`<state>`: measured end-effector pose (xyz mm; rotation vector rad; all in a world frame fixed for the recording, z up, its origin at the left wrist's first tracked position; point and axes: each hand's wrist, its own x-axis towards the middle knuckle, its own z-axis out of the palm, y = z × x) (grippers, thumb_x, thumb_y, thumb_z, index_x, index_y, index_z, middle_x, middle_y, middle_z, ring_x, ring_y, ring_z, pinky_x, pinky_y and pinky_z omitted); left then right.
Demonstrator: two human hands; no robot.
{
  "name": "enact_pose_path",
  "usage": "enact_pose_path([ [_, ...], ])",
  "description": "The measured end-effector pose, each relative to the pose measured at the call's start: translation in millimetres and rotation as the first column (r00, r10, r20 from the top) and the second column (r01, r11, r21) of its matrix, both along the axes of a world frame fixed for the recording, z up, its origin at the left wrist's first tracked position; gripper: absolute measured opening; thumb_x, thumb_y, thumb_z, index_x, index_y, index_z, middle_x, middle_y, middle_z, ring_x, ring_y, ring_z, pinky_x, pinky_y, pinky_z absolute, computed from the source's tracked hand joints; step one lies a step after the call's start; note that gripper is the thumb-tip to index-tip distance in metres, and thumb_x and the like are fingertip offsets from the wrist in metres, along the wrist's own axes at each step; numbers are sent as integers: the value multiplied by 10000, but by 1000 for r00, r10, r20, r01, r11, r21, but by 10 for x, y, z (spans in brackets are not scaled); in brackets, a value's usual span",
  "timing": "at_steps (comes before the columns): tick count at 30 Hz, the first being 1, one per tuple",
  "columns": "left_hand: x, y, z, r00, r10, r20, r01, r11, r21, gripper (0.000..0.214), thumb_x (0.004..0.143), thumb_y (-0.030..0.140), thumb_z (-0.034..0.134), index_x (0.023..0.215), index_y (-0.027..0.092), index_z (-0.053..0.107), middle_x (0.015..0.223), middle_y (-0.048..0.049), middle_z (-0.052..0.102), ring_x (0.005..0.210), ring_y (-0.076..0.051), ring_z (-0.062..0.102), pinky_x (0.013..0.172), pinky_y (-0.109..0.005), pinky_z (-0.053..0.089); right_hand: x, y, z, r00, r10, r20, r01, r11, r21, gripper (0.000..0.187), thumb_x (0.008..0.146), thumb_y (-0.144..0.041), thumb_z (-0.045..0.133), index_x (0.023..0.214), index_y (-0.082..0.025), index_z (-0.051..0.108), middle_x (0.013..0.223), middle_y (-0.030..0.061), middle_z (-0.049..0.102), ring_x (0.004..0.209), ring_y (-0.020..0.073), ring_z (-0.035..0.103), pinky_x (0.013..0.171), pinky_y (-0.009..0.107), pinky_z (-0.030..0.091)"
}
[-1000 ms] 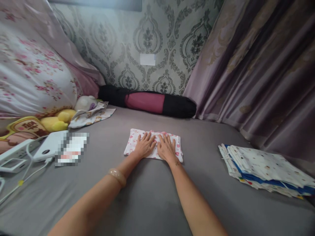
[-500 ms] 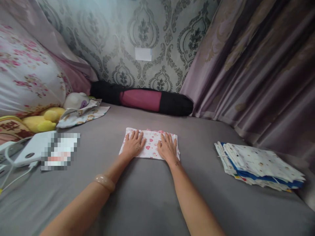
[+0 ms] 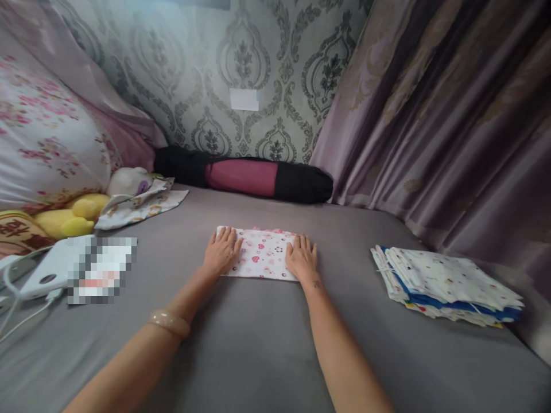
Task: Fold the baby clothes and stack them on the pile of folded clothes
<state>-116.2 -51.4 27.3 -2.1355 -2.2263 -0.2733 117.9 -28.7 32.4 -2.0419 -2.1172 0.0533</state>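
A folded white cloth (image 3: 262, 258) printed with pink hearts and small flowers lies flat on the grey bed sheet (image 3: 249, 344). On its left end rests my left hand (image 3: 222, 250), palm down with the fingers stretched out. My right hand (image 3: 302, 257) lies flat over the right end, its fingers pointing away from me. Neither hand grips the cloth. A bit of pink trim shows along the cloth's far edge. The parts of the cloth beneath both palms are hidden.
To the right sits a stack of folded printed cloths (image 3: 456, 281). A long black and maroon bag (image 3: 241, 176) lies against the wall. At left are a white power device (image 3: 55, 267) with cables, a yellow plush toy (image 3: 73, 218), another printed cloth (image 3: 142, 207) and a floral pillow (image 3: 47, 132).
My hands have spread apart, the left moving left and the right moving right, out to the cloth's ends. More of the printed middle shows. The view has shifted slightly.
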Motion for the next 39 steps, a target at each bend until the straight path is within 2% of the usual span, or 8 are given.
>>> enact_pose_path([
  [4, -107, 12, -103, 1000, -7, 17, 8, 1000, -16, 616, 966, 449, 201, 1431, 75, 354, 1520, -159, 311, 1411, -287, 265, 1124, -443, 265, 55, 38, -43, 1000, -7, 6, 7, 999, -49, 590, 982, -386, 201, 1472, -69, 294, 1543, 136, 249, 1405, 263, 226, 1128, 457, 150],
  [9, -122, 15, -190, 999, -36, 31, 34, 999, 39, 614, 966, 454, 197, 1408, 68, 376, 1506, -181, 331, 1398, -300, 293, 1115, -444, 277, 48, 26, -92, 1000, 2, 4, -2, 1000, 4, 595, 975, -378, 204, 1461, -52, 312, 1530, 145, 281, 1387, 271, 258, 1117, 419, 176],
  [13, -137, 49, -195, 997, -41, 58, 38, 998, 52, 601, 963, 460, 212, 1397, 82, 384, 1503, -184, 335, 1396, -304, 295, 1113, -452, 274, 43, 18, -98, 1000, -3, -2, 3, 1000, 20, 592, 970, -375, 217, 1456, -53, 324, 1527, 143, 290, 1381, 275, 267, 1111, 412, 189],
  [17, -244, 86, -150, 986, -71, 152, 69, 997, 20, 560, 969, 429, 202, 1352, 92, 432, 1490, -187, 358, 1388, -269, 319, 1108, -426, 294, 40, 21, -41, 1000, -9, -2, 9, 1000, -27, 590, 970, -372, 223, 1459, -57, 322, 1530, 141, 283, 1384, 271, 265, 1109, 419, 196],
  [21, -349, -34, -123, 983, -36, 182, 31, 999, 31, 526, 974, 406, 218, 1381, 131, 402, 1499, -170, 350, 1404, -267, 288, 1120, -492, 258, 26, 6, 49, 998, 40, 42, -40, 999, -5, 573, 968, -368, 258, 1447, -66, 345, 1535, 151, 265, 1404, 283, 220, 1125, 476, 133],
  [26, -332, -255, -158, 988, -94, 121, 90, 995, 37, 532, 974, 421, 244, 1399, 134, 386, 1507, -154, 343, 1406, -251, 288, 1137, -486, 225, -16, -30, 27, 985, 163, 54, -165, 985, 44, 580, 979, -381, 250, 1454, -56, 320, 1527, 144, 289, 1409, 254, 220, 1140, 430, 116],
  [33, -302, -307, -136, 986, -112, 123, 97, 988, 123, 509, 967, 427, 276, 1371, 156, 428, 1470, -145, 408, 1375, -248, 350, 1125, -466, 271, -20, -19, -85, 988, 154, 31, -155, 987, 48, 562, 979, -381, 262, 1458, -90, 317, 1524, 123, 308, 1408, 232, 222, 1131, 407, 169],
  [39, -274, -377, -97, 982, -163, 95, 135, 960, 246, 490, 959, 413, 284, 1338, 160, 465, 1419, -136, 478, 1325, -241, 420, 1124, -443, 273, -60, -22, -4, 991, 124, 40, -125, 992, 23, 548, 968, -358, 302, 1445, -92, 344, 1519, 140, 311, 1403, 252, 230, 1132, 444, 136],
])
